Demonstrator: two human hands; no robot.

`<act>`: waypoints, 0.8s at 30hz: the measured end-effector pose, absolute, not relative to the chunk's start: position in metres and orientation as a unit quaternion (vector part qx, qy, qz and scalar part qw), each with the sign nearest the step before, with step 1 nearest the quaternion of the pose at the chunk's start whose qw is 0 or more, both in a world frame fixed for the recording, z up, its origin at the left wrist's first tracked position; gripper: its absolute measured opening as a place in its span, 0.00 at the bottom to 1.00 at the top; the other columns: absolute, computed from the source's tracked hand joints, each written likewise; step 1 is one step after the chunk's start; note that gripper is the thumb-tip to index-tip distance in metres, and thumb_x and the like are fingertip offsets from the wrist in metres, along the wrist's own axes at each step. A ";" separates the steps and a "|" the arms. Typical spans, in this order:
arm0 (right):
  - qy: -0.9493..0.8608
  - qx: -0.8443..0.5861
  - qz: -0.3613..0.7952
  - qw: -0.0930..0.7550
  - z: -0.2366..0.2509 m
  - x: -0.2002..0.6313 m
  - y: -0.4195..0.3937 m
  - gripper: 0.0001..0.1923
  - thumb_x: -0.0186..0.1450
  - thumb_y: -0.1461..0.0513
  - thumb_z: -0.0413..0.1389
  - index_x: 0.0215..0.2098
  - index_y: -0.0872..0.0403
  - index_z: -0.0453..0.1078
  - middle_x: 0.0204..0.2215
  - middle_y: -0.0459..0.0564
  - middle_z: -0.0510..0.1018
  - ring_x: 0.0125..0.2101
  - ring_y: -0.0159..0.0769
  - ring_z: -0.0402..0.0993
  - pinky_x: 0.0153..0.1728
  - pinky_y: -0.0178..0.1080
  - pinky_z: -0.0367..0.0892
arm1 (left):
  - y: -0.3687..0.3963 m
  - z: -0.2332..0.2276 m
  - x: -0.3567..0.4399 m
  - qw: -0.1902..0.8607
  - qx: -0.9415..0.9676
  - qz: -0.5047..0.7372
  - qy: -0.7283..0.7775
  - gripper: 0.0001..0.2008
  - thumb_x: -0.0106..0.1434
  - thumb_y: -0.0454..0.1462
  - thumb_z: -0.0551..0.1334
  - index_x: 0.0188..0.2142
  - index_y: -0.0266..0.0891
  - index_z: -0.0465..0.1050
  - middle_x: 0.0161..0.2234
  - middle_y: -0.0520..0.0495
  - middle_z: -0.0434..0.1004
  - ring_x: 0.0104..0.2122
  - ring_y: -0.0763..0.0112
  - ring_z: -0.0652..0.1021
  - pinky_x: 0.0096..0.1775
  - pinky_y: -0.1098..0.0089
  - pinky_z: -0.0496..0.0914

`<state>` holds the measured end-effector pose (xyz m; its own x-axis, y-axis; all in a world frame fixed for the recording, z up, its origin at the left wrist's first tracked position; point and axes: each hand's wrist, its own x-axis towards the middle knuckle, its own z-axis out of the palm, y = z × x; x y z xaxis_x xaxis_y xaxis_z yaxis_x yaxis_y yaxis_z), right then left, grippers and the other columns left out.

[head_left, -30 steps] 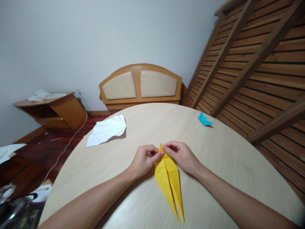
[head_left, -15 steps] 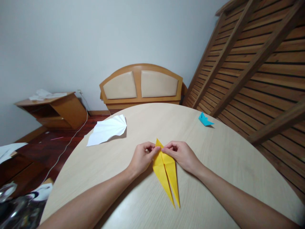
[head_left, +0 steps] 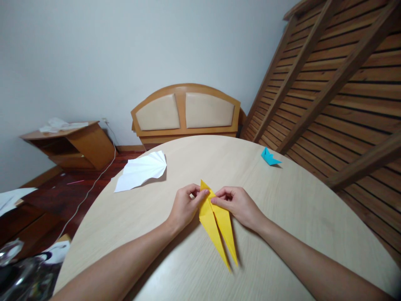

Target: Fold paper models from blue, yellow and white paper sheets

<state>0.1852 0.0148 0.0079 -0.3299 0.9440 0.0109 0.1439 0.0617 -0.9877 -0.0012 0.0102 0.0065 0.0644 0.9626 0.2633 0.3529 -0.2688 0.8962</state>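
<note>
A round, pale wood-grain table (head_left: 206, 156) fills the near middle. At its far left lies a creased sheet of white paper (head_left: 142, 170); at its far right sits a small turquoise paper boat (head_left: 270, 158). Beyond the far edge stands an arched wooden headboard (head_left: 182, 109) with two cream panels. A slatted wooden frame (head_left: 338, 96) rises on the right. Far left, a low wooden cabinet (head_left: 94, 146) bears crumpled white material (head_left: 55, 125), and a pale cable (head_left: 94, 183) trails over the dark reddish floor (head_left: 56, 188).

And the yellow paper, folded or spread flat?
Folded: the yellow paper shows creases and two narrow, pointed flaps, with the left hand and right hand holding it.
</note>
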 end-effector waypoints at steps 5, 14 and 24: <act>-0.629 -0.433 0.514 0.391 0.003 0.185 0.016 0.14 0.61 0.52 0.63 0.33 0.55 0.78 0.31 0.50 0.83 0.32 0.38 0.77 0.34 0.39 0.70 | 0.010 0.005 -0.002 0.310 0.662 0.450 0.513 0.16 0.62 0.46 0.62 0.27 0.36 0.76 0.23 0.51 0.73 0.25 0.71 0.69 0.29 0.71 0.62; -0.801 -0.452 0.218 0.325 0.006 0.187 0.008 0.11 0.67 0.63 0.57 0.47 0.53 0.75 0.45 0.54 0.81 0.48 0.43 0.75 0.52 0.48 0.68 | 0.022 -0.004 -0.013 0.203 0.683 0.339 0.614 0.17 0.67 0.47 0.58 0.27 0.38 0.70 0.23 0.52 0.72 0.24 0.71 0.70 0.28 0.71 0.57; -0.893 -0.414 0.114 0.136 -0.014 0.174 -0.036 0.34 0.72 0.50 0.49 0.71 0.54 0.53 0.70 0.61 0.54 0.69 0.55 0.48 0.66 0.61 0.52 | 0.030 -0.002 -0.022 0.124 0.707 0.254 0.648 0.15 0.68 0.45 0.58 0.29 0.38 0.72 0.27 0.48 0.77 0.25 0.69 0.73 0.27 0.71 0.53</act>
<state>0.1735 -0.0357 -0.0135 -0.6207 0.7698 0.1489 0.7080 0.6319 -0.3155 -0.0215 0.0295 -0.0020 0.0305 0.9797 0.1981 0.8542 -0.1284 0.5039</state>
